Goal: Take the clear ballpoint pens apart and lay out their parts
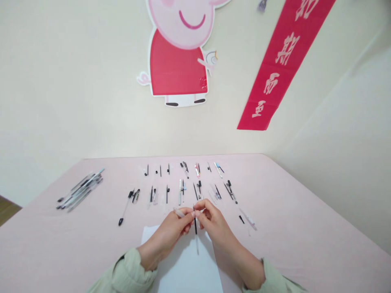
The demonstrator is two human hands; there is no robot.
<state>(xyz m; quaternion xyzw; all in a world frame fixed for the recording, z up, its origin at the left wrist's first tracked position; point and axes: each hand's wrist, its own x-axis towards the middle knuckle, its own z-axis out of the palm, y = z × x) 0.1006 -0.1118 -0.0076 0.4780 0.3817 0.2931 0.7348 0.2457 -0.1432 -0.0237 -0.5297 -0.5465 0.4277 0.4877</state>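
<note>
Both my hands meet over a white sheet of paper [186, 268] near the front of the pink table [290, 211]. My left hand [171, 234] pinches a clear pen barrel [179, 212] that points up and to the left. My right hand [212, 221] is closed on a thin black-tipped refill [195, 226], which hangs down between the two hands. Just beyond my fingers lie two rows of taken-apart pen parts [183, 189].
A bundle of whole pens [81, 190] lies at the table's left. One black-capped pen [126, 208] lies alone left of my hands, and another pen [248, 219] to the right. A cartoon pig cutout [179, 53] and a red banner [281, 61] hang on the wall.
</note>
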